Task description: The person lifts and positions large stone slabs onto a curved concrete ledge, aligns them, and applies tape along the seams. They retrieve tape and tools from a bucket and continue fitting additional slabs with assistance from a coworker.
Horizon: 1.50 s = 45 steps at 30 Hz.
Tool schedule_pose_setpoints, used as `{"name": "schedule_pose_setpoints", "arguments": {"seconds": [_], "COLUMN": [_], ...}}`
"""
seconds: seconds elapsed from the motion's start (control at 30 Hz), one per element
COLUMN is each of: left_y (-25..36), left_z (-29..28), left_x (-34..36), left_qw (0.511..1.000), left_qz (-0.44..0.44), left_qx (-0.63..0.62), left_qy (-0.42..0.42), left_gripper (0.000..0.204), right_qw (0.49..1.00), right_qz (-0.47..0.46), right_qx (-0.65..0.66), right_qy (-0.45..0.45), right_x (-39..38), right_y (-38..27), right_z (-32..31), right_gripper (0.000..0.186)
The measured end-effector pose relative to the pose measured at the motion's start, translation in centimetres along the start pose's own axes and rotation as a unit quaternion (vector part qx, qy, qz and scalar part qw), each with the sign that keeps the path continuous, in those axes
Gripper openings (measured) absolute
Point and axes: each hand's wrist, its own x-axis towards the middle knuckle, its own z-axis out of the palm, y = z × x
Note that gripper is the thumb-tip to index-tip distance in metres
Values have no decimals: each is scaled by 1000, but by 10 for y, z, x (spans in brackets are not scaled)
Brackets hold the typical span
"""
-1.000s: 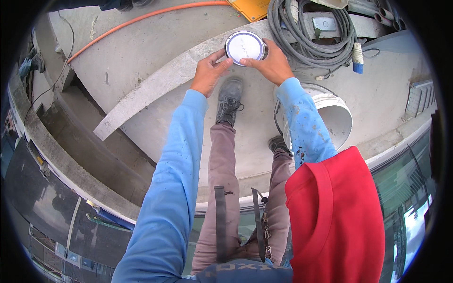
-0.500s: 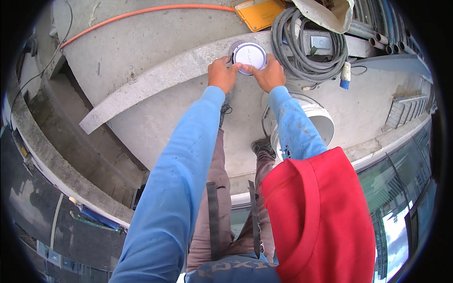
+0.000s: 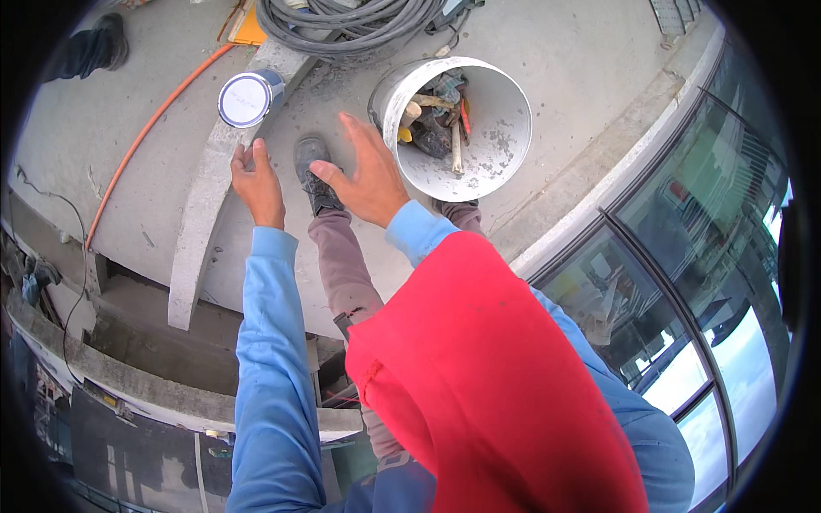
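Note:
A round can [image 3: 244, 100] with a white lid and blue sides stands on the curved concrete ledge [image 3: 201, 231]. My left hand [image 3: 259, 186] is just below the can, apart from it, with fingers loosely bent and nothing held. To its right, my right hand [image 3: 369, 177] is raised with thumb and fingers spread, also holding nothing. Beside that hand a large white bucket [image 3: 500, 141] is tilted toward me. Wooden-handled tools [image 3: 456, 145], something orange and dark, crumpled stuff lie inside it. The bucket's far inner wall is spattered grey.
A coil of grey cable [image 3: 359, 30] lies beyond the ledge. An orange hose [image 3: 150, 128] runs along the floor on the left. Another person's leg and shoe [image 3: 107, 43] show at the upper left. Glass panes [image 3: 658, 256] border the right; red cloth [image 3: 487, 368] covers much of the lower view.
Both hands have let go of the can, which stays on the ledge. My right hand has moved toward the bucket. The view has swung right, showing the bucket's contents.

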Motion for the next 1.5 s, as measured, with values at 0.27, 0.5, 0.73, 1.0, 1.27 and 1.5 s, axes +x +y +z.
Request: {"name": "schedule_pose_setpoints", "arguments": {"seconds": [0.27,0.5,0.73,1.0,1.27,1.5], "left_y": [5,-38,-51,-38,-32,-35], "left_z": [118,186,205,218,226,228], "left_x": [-199,-220,-210,-192,-186,-181], "left_qw": [989,960,942,931,932,941], "left_qz": [9,204,270,290,278,233], "left_qx": [-60,-59,25,64,63,71], "left_qy": [-136,-183,-199,-213,-226,-234], "left_gripper": [49,36,32,31,29,25], "right_qw": [976,874,827,781,921,883], "right_qz": [59,64,39,4,-60,-185], "right_qx": [-174,-441,-511,-486,-359,-401], "right_qy": [112,-195,-232,-393,-138,-156], "right_x": [7,162,94,21,102,154], "right_y": [213,248,252,212,228,284], "right_z": [-157,-146,-186,-191,-163,-99], "right_gripper": [41,77,27,19,61,76]}}
